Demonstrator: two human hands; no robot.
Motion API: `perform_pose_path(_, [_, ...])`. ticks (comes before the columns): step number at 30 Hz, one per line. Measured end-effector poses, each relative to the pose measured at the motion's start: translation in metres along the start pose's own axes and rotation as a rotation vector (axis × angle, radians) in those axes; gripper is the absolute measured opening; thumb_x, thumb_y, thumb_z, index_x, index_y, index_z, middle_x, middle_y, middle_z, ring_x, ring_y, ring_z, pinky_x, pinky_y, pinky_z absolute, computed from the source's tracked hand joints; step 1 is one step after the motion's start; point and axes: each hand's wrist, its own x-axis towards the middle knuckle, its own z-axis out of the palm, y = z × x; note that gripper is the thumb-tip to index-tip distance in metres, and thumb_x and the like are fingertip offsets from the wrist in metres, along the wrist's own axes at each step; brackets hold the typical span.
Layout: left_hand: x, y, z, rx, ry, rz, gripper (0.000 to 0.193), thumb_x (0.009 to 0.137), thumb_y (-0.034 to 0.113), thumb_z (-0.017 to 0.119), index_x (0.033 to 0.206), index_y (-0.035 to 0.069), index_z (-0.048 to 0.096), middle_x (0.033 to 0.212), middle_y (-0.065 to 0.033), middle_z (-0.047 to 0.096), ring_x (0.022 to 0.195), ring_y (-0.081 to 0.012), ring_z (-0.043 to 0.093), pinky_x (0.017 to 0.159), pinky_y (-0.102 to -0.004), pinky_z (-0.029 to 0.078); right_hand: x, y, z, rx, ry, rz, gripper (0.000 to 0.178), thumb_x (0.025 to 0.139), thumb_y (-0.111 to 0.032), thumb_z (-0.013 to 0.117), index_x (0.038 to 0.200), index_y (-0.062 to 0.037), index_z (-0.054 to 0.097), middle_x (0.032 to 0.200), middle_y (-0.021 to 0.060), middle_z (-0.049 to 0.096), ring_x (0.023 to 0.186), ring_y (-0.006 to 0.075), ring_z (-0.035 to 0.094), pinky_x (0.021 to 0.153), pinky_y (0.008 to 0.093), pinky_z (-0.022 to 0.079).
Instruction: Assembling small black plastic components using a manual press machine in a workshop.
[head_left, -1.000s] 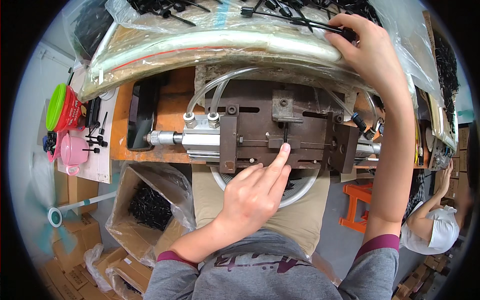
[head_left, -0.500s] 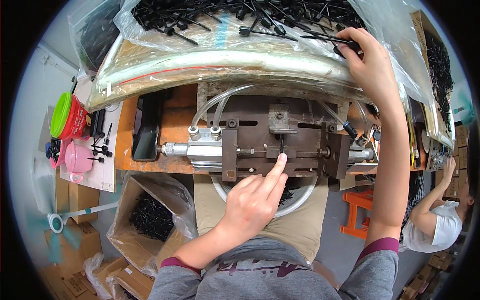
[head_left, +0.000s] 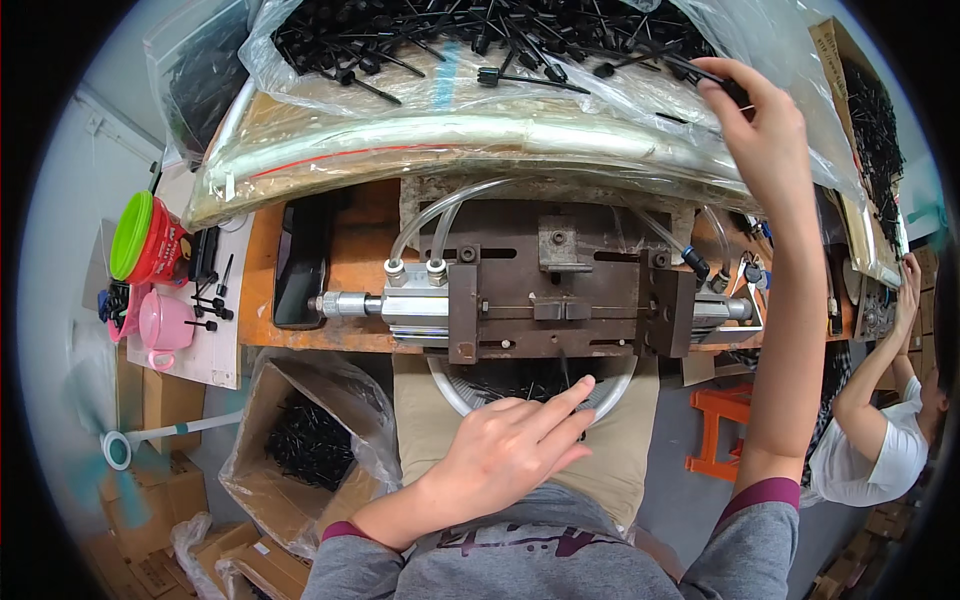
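Observation:
My left hand (head_left: 515,440) is over the white-rimmed basket (head_left: 448,391) on my lap, its fingers stretched out and apart. A thin dark blurred streak shows between these fingertips and the fixture; I cannot make out whether it touches them. Inside the basket lie black thin-stemmed plastic parts (head_left: 515,378). At the right end of the heap of black parts (head_left: 490,35), my right hand (head_left: 770,125) pinches one or more black stemmed parts (head_left: 738,92) between thumb and fingers. The dark metal clamping fixture (head_left: 600,275) stands between my hands, its small centre jaws (head_left: 562,311) holding nothing visible.
Clear air hoses (head_left: 410,225) run to silver cylinders (head_left: 415,305) at the fixture's sides. A black tray (head_left: 300,265) lies left on the orange bench. A lined carton (head_left: 300,430) of black parts stands below left. Another person (head_left: 870,435) works at far right.
My left hand has drawn back from the fixture's centre to above the basket, and the black part has left the jaws. My right hand has shifted slightly right, still gripping black parts.

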Motion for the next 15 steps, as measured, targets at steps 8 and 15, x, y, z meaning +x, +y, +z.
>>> perform_pose_path(8, [0.013,0.001,-0.001,-0.195,0.161,-0.026,0.039,0.072,0.024,0.085,0.103,0.003,0.073,0.113,-0.0132,0.071,0.071,-0.0191,0.07,0.059,-0.0263,0.055,-0.01,0.004,-0.029,-0.203,0.15,-0.084,0.022,0.092,-0.014,0.062,0.11,-0.0039,0.07,0.092,0.0145,0.07,0.079,0.0277,0.067,0.079,0.0369,0.051])
perform_pose_path(15, [0.024,0.0,0.007,-0.434,0.244,-0.072,0.04,0.078,0.012,0.082,0.114,0.0,0.069,0.119,-0.0159,0.068,0.09,-0.0208,0.071,0.072,-0.0282,0.059,-0.029,-0.013,-0.041,-0.252,0.283,-0.061,0.021,0.094,-0.012,0.062,0.113,-0.005,0.071,0.098,0.0094,0.071,0.084,0.0155,0.067,0.076,0.0268,0.05])
